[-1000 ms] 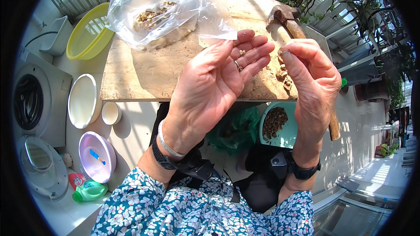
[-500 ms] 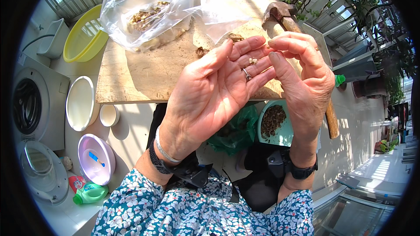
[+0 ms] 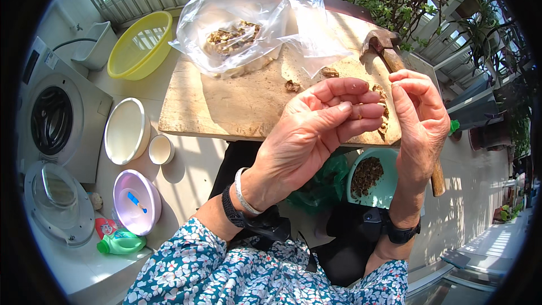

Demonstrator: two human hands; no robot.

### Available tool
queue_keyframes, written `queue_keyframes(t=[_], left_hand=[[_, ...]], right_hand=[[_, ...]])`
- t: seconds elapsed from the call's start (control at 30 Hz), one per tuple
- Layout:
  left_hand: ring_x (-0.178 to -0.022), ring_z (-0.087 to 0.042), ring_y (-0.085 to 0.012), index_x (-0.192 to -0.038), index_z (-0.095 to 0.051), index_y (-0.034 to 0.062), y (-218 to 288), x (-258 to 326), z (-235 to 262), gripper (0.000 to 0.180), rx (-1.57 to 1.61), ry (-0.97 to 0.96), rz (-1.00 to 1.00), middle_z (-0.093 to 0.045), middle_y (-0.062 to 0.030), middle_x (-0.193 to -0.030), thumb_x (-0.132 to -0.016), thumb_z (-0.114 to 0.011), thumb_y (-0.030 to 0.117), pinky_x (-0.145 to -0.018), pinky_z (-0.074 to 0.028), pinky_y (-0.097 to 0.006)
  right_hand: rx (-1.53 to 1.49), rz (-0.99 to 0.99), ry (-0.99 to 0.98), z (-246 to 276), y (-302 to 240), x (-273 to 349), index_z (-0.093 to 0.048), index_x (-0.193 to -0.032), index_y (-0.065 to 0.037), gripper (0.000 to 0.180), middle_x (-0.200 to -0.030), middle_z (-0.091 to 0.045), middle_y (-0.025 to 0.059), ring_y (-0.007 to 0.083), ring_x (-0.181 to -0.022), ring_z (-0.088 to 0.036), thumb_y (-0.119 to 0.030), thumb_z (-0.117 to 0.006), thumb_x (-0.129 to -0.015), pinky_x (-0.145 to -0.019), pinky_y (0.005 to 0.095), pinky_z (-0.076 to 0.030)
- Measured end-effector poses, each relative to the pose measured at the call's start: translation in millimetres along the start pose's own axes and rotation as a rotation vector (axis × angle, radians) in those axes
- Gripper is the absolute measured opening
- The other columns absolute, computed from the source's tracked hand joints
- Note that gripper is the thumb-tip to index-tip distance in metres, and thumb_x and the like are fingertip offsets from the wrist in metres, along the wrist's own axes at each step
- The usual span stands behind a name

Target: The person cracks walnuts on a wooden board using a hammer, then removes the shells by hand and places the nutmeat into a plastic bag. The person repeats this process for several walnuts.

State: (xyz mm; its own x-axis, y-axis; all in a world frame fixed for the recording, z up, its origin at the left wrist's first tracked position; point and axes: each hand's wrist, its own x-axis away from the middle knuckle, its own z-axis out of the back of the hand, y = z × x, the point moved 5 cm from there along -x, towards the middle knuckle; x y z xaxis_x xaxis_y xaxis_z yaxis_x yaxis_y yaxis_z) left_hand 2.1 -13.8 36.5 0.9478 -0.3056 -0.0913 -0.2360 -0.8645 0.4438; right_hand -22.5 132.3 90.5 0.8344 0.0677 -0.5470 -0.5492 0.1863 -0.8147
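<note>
My left hand [image 3: 307,133] is cupped above the near edge of the wooden board [image 3: 248,121], its thumb bent in over curled fingers. The palm is mostly hidden; small pale nut pieces lay in it a moment ago. Just to its right, my right hand [image 3: 420,118] pinches thumb and forefinger together; what is between them is too small to make out. Broken walnut shells [image 3: 292,86] lie on the board beyond my hands, with more shell bits [image 3: 384,110] between them. A clear plastic bag [image 3: 265,0] at the back holds shelled nut pieces [image 3: 234,36].
A hammer [image 3: 384,45] rests along the board's right side. Below the board are a pale green basin [image 3: 389,161] of shell scraps and a green bag [image 3: 333,178]. Yellow [image 3: 161,51], white [image 3: 144,127] and lilac [image 3: 155,214] basins stand left, near a washing machine [image 3: 84,113].
My hands have moved apart. The left has turned and curled its fingers over the palm; the right has drawn away, still pinching. The whole view has shifted, with the board further right.
</note>
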Motion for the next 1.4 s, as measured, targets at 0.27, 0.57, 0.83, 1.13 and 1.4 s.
queue_keyframes(t=[0.27, 0.57, 0.83, 1.13, 1.4], left_hand=[[-0.086, -0.067, -0.0200, -0.100, -0.065, -0.0027, 50.0, 35.4, -28.8, 0.031, -1.618, 0.010, -0.896, -0.067, -0.0130, -0.099, -0.082, -0.046, -0.020, -0.077, -0.055, -0.027], [-0.079, -0.070, -0.0193, -0.111, -0.067, 0.0067, 152.2, -9.1, -6.1, 0.021, -2.199, 0.349, -0.924, -0.071, -0.0083, -0.094, -0.093, -0.056, 0.004, -0.073, -0.057, -0.029], [-0.092, -0.068, -0.0177, -0.112, -0.068, 0.0064, 119.7, 17.6, -26.5, 0.026, -2.008, 0.160, -1.039, -0.068, -0.0076, -0.110, -0.089, -0.059, -0.003, -0.079, -0.054, -0.027], [-0.103, -0.057, -0.0311, -0.102, -0.062, 0.0018, 23.5, 2.1, -25.0, 0.018, -2.086, -0.320, -0.766, -0.062, -0.0115, -0.110, -0.084, -0.059, 0.003, -0.088, -0.045, -0.039], [-0.092, -0.063, -0.0322, -0.107, -0.065, 0.0033, 42.2, -5.7, -6.4, 0.021, -2.191, -0.116, -0.668, -0.065, -0.0128, -0.111, -0.087, -0.060, 0.007, -0.081, -0.049, -0.038]], right_hand=[[-0.036, -0.015, -0.004, 12.5, 7.1, -3.7, -0.061, -0.092, -0.001, 0.004, -0.100, -0.060, 0.0020, 0.0058, -0.087, -0.055, -0.001, -0.065, -0.090, -0.079, 0.0199, -0.045], [-0.009, -0.152, 0.023, 31.6, 18.9, -5.2, -0.065, -0.092, -0.003, 0.008, -0.080, -0.061, -0.0046, 0.0024, -0.075, -0.054, -0.010, -0.067, -0.090, -0.069, 0.0175, -0.044], [0.182, -0.179, -0.094, 41.1, 25.2, 0.9, -0.068, -0.094, 0.000, 0.012, -0.079, -0.066, -0.0010, 0.0043, -0.073, -0.057, -0.011, -0.068, -0.088, -0.066, 0.0202, -0.047], [0.373, -0.240, -0.231, 40.6, 30.8, 4.9, -0.066, -0.097, 0.001, 0.009, -0.083, -0.056, -0.0041, 0.0030, -0.072, -0.048, -0.004, -0.064, -0.089, -0.067, 0.0188, -0.042], [0.441, -0.267, -0.288, 39.0, 32.9, 8.6, -0.066, -0.095, 0.002, 0.014, -0.081, -0.050, -0.0008, 0.0070, -0.071, -0.047, -0.003, -0.068, -0.083, -0.066, 0.0210, -0.043]])
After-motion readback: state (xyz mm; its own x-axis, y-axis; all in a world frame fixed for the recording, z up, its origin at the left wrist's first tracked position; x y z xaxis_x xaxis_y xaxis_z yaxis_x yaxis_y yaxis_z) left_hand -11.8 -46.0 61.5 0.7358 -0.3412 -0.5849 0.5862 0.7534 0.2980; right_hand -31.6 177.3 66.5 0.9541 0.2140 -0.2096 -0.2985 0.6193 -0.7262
